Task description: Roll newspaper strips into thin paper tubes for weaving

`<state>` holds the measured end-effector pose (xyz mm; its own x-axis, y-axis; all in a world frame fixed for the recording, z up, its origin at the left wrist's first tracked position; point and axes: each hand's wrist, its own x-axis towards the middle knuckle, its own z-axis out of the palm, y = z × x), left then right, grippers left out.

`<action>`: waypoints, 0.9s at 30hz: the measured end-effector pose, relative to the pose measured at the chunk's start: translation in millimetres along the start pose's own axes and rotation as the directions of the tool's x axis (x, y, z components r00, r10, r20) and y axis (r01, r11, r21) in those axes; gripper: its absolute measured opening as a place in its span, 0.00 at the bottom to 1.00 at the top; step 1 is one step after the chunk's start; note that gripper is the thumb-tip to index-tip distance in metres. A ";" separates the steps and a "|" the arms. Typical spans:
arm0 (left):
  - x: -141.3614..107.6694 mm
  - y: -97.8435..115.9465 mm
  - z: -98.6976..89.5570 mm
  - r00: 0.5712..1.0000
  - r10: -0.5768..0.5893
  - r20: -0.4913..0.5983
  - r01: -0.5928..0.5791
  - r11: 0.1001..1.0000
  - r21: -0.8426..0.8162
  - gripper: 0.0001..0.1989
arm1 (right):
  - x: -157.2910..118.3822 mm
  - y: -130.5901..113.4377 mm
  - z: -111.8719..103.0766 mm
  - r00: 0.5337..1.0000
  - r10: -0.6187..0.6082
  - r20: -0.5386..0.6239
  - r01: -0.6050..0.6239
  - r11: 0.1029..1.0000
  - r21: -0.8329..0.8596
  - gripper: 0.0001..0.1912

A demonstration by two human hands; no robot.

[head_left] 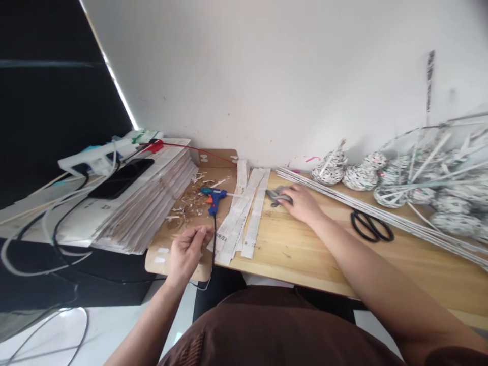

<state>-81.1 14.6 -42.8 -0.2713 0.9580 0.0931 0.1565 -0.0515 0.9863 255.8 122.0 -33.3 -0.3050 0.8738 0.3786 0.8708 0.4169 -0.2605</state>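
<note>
On the wooden table (297,249), my right hand (303,202) has its fingers closed on a crumpled grey cloth (275,196). My left hand (189,250) is over the near edge of a brown cardboard sheet (179,223), thumb and fingers pinched together; whatever they hold, if anything, is too small to name. Just beyond it lies a blue glue gun (215,198), its black cord running down past my left fingers. Printed paper strips (253,218) are laid out between my two hands.
Thin paper rods (362,208) cross the right side, with black scissors (371,226) beside them. Woven paper shapes (330,168) line the wall. At left, a paper stack (152,203) carries a phone (122,178) and a power strip (99,158) with loose cables.
</note>
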 end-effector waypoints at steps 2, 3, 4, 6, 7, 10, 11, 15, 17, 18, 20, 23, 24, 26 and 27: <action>0.1 -3.5 -1.5 1.000 0.027 0.013 -0.027 0.999 0.035 0.18 | -2.6 1.3 -0.8 1.000 -0.014 0.019 0.013 0.999 0.040 0.13; 0.0 -5.4 -2.6 0.999 0.040 0.012 -0.041 0.997 0.061 0.18 | -3.9 2.1 -2.3 0.999 -0.025 0.022 0.024 0.998 0.057 0.15; -0.2 -6.7 -3.4 0.999 0.053 0.004 -0.053 0.994 0.091 0.17 | -5.1 2.7 -4.0 0.999 -0.029 0.019 0.028 0.997 0.066 0.18; -1.3 -7.2 -3.5 0.997 0.077 -0.011 -0.074 0.985 0.155 0.16 | -6.7 2.5 -6.6 1.000 -0.023 0.000 0.023 0.998 0.060 0.22; -2.2 -6.1 -2.4 0.996 0.084 -0.011 -0.081 0.982 0.173 0.15 | -7.1 1.9 -7.1 1.000 -0.016 -0.012 0.017 0.999 0.049 0.23; -5.9 1.4 5.4 0.997 0.077 -0.003 -0.076 0.991 0.114 0.12 | -7.1 0.0 -5.6 0.999 -0.010 -0.035 0.011 1.000 0.019 0.22; -7.3 4.7 9.0 0.997 0.072 -0.001 -0.072 0.995 0.071 0.11 | -6.8 -0.3 -4.8 0.999 -0.012 -0.037 0.013 1.000 0.017 0.22; -13.1 18.1 23.0 0.995 0.085 0.045 -0.082 0.994 -0.076 0.09 | -5.6 0.2 -3.4 0.999 -0.024 -0.043 0.026 0.999 0.026 0.22; -15.5 24.5 28.6 0.991 0.107 0.076 -0.097 0.987 -0.130 0.08 | -5.6 0.2 -4.4 0.998 -0.037 -0.045 0.038 0.999 0.034 0.22; -16.7 27.5 31.0 0.989 0.119 0.089 -0.105 0.983 -0.153 0.08 | -5.8 0.1 -4.9 0.998 -0.041 -0.043 0.043 0.998 0.039 0.22; -19.0 33.4 35.4 0.984 0.144 0.105 -0.121 0.973 -0.195 0.07 | -6.4 0.0 -5.5 0.998 -0.041 -0.037 0.043 0.998 0.048 0.22; -22.2 40.4 41.4 0.978 0.171 0.120 -0.138 0.960 -0.242 0.07 | -7.2 0.7 -4.7 0.999 -0.027 -0.037 0.030 0.998 0.063 0.22; -23.0 41.9 43.2 0.977 0.174 0.126 -0.138 0.957 -0.256 0.07 | -7.4 1.1 -4.1 0.999 -0.023 -0.041 0.026 0.998 0.065 0.22; -23.9 43.2 46.3 0.976 0.171 0.136 -0.129 0.953 -0.275 0.07 | -7.5 1.7 -3.4 0.999 -0.018 -0.048 0.021 0.998 0.058 0.23; -23.9 43.0 47.4 0.976 0.169 0.136 -0.126 0.953 -0.276 0.08 | -7.5 1.8 -3.3 0.999 -0.018 -0.048 0.021 0.998 0.054 0.23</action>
<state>-22.9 2.8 -9.0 -0.1095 0.9649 0.2388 -0.0784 -0.2479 0.9656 260.9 115.4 -33.7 -0.3021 0.8532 0.4251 0.8424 0.4477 -0.2999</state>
